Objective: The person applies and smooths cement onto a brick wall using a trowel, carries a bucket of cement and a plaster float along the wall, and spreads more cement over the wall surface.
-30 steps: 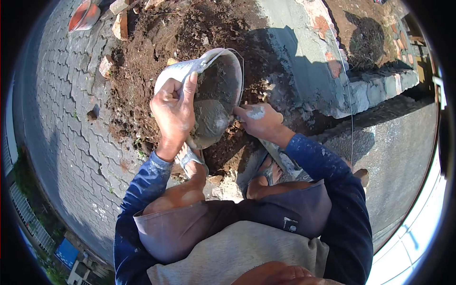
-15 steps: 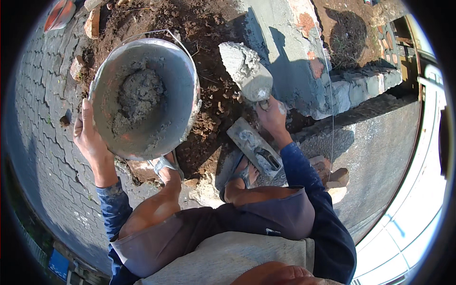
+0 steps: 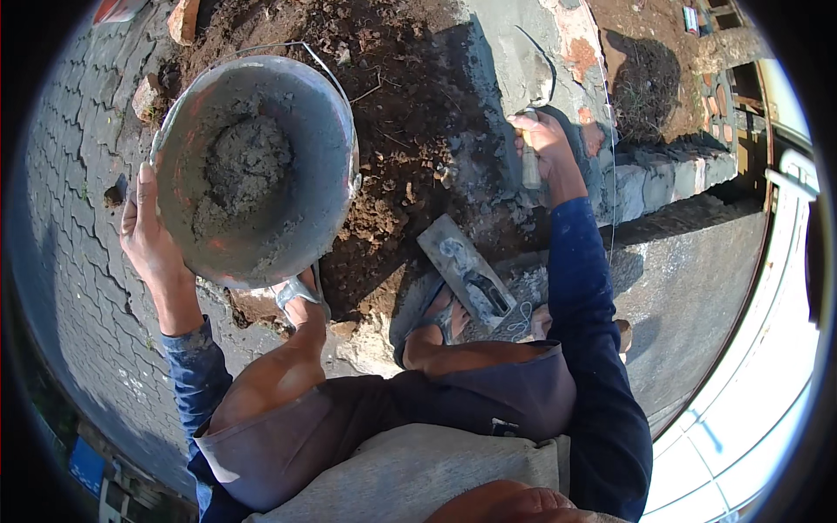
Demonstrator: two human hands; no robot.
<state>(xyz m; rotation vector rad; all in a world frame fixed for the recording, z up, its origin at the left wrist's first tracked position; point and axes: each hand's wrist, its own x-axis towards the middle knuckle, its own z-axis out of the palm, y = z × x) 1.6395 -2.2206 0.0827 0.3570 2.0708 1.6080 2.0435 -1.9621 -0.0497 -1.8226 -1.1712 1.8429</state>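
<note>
The 2 hands are both full. The left hand (image 3: 150, 231) pinches the left edge of the bucket (image 3: 312, 187), thumb up, perhaps so its mouth stays facing the person and the lumpy grey mix (image 3: 248, 161) is easy to reach. The right hand (image 3: 547, 144) is curled tight on the handle of a trowel (image 3: 531, 171) over the grey wall (image 3: 567, 100), maybe for a firm push. The float (image 3: 468, 272) lies near the right foot (image 3: 447, 315), likely to keep it close.

The trowel's blade is hard to make out, grey on grey. I can't tell what is under the bucket, and it hides part of the left foot (image 3: 301, 292). A red thing (image 3: 118, 9) is cut off at the top left.
</note>
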